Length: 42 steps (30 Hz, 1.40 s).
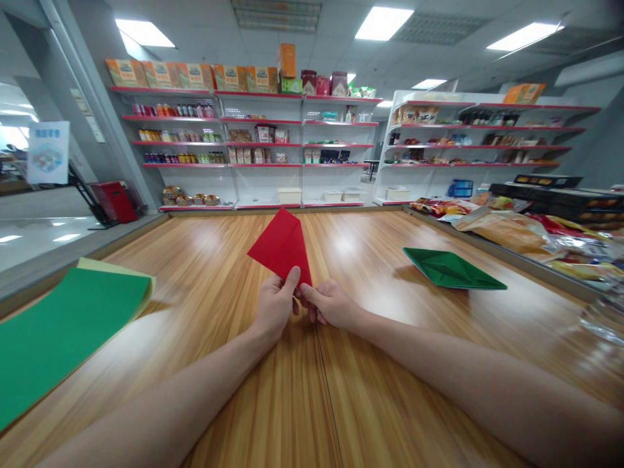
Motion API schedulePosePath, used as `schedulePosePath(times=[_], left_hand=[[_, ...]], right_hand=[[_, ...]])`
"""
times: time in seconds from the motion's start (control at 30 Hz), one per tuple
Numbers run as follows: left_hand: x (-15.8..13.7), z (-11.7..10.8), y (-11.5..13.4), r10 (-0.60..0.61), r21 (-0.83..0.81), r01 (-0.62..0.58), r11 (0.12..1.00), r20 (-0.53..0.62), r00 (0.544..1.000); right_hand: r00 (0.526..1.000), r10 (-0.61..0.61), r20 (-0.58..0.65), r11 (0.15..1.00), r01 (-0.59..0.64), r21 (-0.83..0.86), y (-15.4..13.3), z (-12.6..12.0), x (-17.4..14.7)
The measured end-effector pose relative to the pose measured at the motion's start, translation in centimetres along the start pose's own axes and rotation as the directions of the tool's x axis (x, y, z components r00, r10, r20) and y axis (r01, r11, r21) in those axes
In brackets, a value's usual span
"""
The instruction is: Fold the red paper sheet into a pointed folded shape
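The bare left forearm (pixel 195 390) and bare right forearm (pixel 463 370) came nearest my head camera, reaching over the wood-grain desk (pixel 214 240). At their ends I had the left grip (pixel 274 305) clamped on an angular, creased piece of red paper (pixel 280 246), thumb on top near its lower edge, and the right grip (pixel 336 302) pinched together on the lower corner just beside it. The paper sat near the middle of my view, tilted up and seemingly free of the desk. That worried me most: with nothing flat beneath it, I judged, a crease pressed there could wander off its line. With the grips so close, an uneven pull might have torn or crumpled the narrow corner; I could not see how its layers lay under the fingers.

Well off to the right rested a folded, pointed piece of green paper (pixel 453 268); being light, it could slide if the right forearm swung outward. A clear, see-through object (pixel 604 315), blurred at the right edge, ran the same risk. On the left, a large green sheet (pixel 73 318) lay over a pale yellow sheet (pixel 107 266), their raised edge something the left forearm could catch and drag.
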<state>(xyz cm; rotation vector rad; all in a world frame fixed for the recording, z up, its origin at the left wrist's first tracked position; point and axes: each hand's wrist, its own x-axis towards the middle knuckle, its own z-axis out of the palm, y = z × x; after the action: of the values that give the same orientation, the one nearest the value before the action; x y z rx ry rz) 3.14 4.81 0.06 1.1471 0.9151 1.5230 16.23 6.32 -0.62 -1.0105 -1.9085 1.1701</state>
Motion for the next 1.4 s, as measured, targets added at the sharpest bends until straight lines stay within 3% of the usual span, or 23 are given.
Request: schedulePosePath(times=[0.17, 0.37, 0.63, 0.8, 0.93, 1.07, 1.27, 1.4], left_hand=[[0.2, 0.0, -0.1, 0.015, -0.011, -0.015, 1.000, -0.024, 1.000], [0.4, -0.2, -0.2, -0.033, -0.097, 0.030, 0.995, -0.036, 0.999], [0.7, -0.4, -0.5, -0.063, -0.170, 0.055, 0.984, -0.040, 0.997], [0.7, -0.5, -0.5, -0.092, -0.171, 0.093, 0.981, 0.014, 0.996], [0.8, -0.5, -0.7, -0.126, -0.169, 0.137, 0.976, 0.072, 0.989], [0.7, -0.5, -0.6, -0.155, -0.176, 0.174, 0.969, 0.116, 0.981], [0.4, -0.3, -0.1, -0.167, -0.187, 0.186, 0.964, 0.115, 0.979], [0.5, -0.3, -0.2, -0.174, -0.224, 0.194, 0.955, 0.106, 0.979]], right_hand=[[1.000, 0.017, -0.011, 0.998, -0.017, -0.056, 0.2, -0.2, 0.2], [0.997, -0.062, 0.037, 0.994, 0.066, -0.092, 0.3, -0.2, 0.0], [0.996, 0.051, 0.070, 0.999, -0.051, -0.004, -0.1, -0.9, 0.6], [0.989, -0.145, 0.039, 0.967, 0.150, -0.205, -0.1, -0.6, -0.3], [0.924, -0.378, 0.058, 0.799, 0.357, -0.483, -0.1, -0.7, -0.8], [0.854, -0.509, 0.104, 0.677, 0.472, -0.564, -0.3, -0.9, -0.9], [0.907, -0.419, -0.041, 0.868, 0.386, -0.312, -1.0, -0.3, -1.2], [0.932, -0.357, -0.062, 0.914, 0.335, -0.230, -0.9, -0.1, -1.0]])
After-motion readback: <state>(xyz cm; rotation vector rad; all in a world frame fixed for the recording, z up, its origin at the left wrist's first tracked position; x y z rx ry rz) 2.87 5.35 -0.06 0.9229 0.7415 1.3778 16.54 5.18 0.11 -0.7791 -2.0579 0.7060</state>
